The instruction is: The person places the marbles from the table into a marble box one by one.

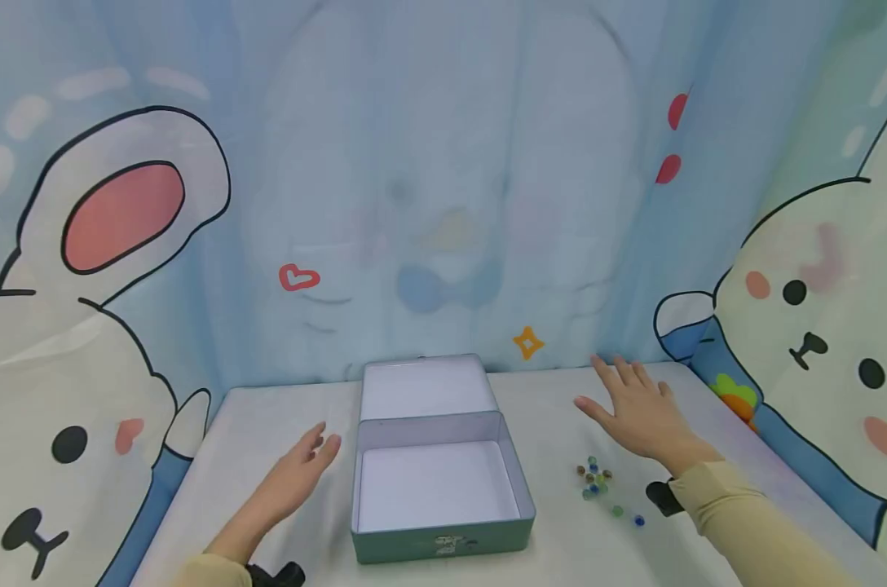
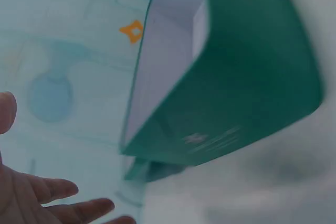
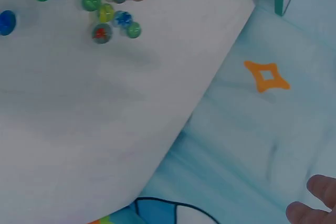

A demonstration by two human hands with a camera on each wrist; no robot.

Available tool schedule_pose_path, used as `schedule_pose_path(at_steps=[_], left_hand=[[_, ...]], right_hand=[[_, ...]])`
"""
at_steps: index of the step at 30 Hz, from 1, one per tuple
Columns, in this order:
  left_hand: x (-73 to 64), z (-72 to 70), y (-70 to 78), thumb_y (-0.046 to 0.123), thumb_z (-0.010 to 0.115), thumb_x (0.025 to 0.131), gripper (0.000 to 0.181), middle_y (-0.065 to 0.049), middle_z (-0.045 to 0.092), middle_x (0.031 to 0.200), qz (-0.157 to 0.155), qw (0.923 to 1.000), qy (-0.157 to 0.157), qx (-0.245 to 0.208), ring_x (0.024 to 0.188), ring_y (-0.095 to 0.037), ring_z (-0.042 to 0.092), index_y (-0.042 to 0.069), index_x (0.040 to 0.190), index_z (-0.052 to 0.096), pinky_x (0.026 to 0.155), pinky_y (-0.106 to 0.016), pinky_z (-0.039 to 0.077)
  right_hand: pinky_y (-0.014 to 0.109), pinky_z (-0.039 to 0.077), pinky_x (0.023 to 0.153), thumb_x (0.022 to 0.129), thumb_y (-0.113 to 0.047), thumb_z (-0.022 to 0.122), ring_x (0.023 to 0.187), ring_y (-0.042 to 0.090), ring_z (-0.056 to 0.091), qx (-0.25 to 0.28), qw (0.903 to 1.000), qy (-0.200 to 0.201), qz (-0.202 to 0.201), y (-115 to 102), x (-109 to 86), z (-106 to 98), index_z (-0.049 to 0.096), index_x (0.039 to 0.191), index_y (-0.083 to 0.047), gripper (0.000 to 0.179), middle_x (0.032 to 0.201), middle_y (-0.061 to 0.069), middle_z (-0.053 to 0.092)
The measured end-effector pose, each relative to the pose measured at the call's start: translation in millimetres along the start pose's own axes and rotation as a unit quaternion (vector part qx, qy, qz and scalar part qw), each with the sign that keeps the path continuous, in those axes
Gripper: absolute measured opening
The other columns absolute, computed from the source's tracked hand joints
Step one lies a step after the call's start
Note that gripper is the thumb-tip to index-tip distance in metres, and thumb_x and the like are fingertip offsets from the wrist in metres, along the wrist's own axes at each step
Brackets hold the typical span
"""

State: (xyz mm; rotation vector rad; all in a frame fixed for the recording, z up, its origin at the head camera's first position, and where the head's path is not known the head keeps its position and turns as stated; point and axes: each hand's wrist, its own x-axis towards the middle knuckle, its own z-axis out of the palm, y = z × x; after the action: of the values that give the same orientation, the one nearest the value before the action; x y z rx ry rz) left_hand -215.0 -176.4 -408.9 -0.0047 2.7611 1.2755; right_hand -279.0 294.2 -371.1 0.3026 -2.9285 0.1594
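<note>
An opened green tin box (image 1: pixel 443 545) stands mid-table, its pale lid laid back toward the curtain and its white inside bare. Left of the box, my left hand (image 1: pixel 297 473) hovers with fingers extended, touching nothing; in the left wrist view the green side of the tin (image 2: pixel 252 77) looms close. On the right, my right hand (image 1: pixel 637 412) is spread above the table beyond several glass marbles (image 1: pixel 593 479), which lie in a loose cluster. A green marble (image 1: pixel 617 511) and a blue marble (image 1: pixel 639 520) lie a little apart from them.
The white table (image 1: pixel 297 408) ends at a light blue curtain (image 1: pixel 443 204) with cartoon animals printed on it. The curtain also runs along both sides. A black wrist strap piece (image 1: pixel 662 497) sticks out at the right cuff.
</note>
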Motion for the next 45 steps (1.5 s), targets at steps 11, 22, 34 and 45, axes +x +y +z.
schedule_pose_path(at_steps=[11, 22, 34, 45], left_hand=[[-20.8, 53.7, -54.0, 0.040, 0.055, 0.106, 0.082, -0.040, 0.032, 0.156, -0.075, 0.9344, -0.128, -0.324, 0.143, -0.053, 0.038, -0.022, 0.150, 0.024, 0.105, -0.057, 0.051], [-22.6, 59.0, -62.8, 0.041, 0.060, 0.103, 0.085, -0.041, 0.030, 0.156, -0.077, 0.9372, -0.136, -0.312, 0.144, -0.051, 0.039, -0.023, 0.148, 0.029, 0.106, -0.049, 0.053], [-22.4, 51.3, -64.3, 0.030, 0.064, 0.102, 0.076, -0.038, 0.049, 0.145, -0.093, 0.9241, -0.159, -0.335, 0.137, -0.045, 0.051, -0.028, 0.141, 0.035, 0.108, -0.052, 0.049], [-21.9, 50.0, -65.1, 0.026, 0.069, 0.099, 0.075, -0.035, 0.054, 0.143, -0.123, 0.9046, -0.161, -0.375, 0.135, -0.041, 0.055, -0.027, 0.141, 0.035, 0.114, -0.060, 0.039]], right_hand=[[0.087, 0.019, 0.104, 0.101, -0.068, 0.040, 0.138, 0.068, 0.023, 0.008, 0.9985, -0.030, 0.045, 48.7, -16.3, 14.5, 0.021, 0.158, 0.006, 0.095, 0.154, 0.047, 0.022], [0.089, 0.018, 0.101, 0.103, -0.066, 0.038, 0.134, 0.071, 0.023, 0.015, 0.9972, -0.040, 0.062, 80.6, -27.3, 27.6, 0.019, 0.157, 0.007, 0.093, 0.151, 0.049, 0.023], [0.088, 0.017, 0.102, 0.103, -0.066, 0.037, 0.134, 0.071, 0.022, 0.025, 0.9955, -0.052, 0.076, 84.7, -31.5, 30.9, 0.019, 0.156, 0.008, 0.093, 0.150, 0.050, 0.021], [0.082, 0.026, 0.105, 0.104, -0.062, 0.041, 0.133, 0.068, 0.028, 0.084, 0.9909, -0.082, 0.065, 95.9, -35.8, 40.5, 0.028, 0.151, 0.017, 0.092, 0.150, 0.049, 0.026]])
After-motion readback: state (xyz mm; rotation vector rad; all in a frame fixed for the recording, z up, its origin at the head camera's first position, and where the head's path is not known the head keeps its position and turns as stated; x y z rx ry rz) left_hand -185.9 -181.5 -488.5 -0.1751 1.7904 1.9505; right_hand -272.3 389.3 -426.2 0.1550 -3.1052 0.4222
